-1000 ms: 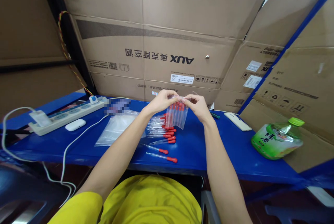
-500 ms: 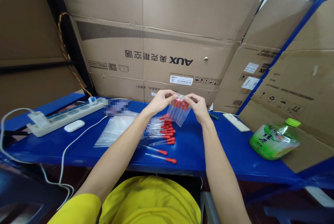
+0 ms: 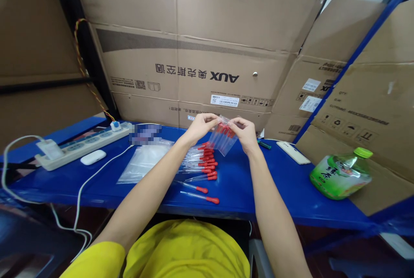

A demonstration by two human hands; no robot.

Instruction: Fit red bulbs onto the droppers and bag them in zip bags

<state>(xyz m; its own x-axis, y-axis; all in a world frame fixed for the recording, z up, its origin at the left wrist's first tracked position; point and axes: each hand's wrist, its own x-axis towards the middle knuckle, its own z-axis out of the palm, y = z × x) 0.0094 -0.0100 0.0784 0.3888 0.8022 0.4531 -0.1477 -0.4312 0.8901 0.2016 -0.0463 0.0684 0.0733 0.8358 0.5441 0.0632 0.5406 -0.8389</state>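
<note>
Between my two hands hangs a clear plastic bag (image 3: 223, 142) with several red-bulbed droppers inside, bulbs toward the top. My left hand (image 3: 203, 127) pinches the bag's upper left edge. At its upper right edge, my right hand (image 3: 243, 132) is closed with thumb and fingers on the plastic. Below the bag, a pile of droppers (image 3: 202, 160) with clear stems and red bulbs lies on the blue table (image 3: 239, 183). Two single droppers lie nearer the front edge, one of them a loose dropper (image 3: 211, 200). Flat clear bags (image 3: 139, 163) lie partly behind my left forearm.
A white power strip (image 3: 87, 144) with cables and a white earbud case (image 3: 93, 157) are at the left. To the right are a green-handled tool (image 3: 264, 144), a phone (image 3: 293, 152) and a green tea bottle (image 3: 339, 176). Cardboard (image 3: 194, 62) stands along the back.
Both hands stay on the bag with slightly shifted fingers. The bag's top edge is a little more tilted. The droppers on the table have not moved.
</note>
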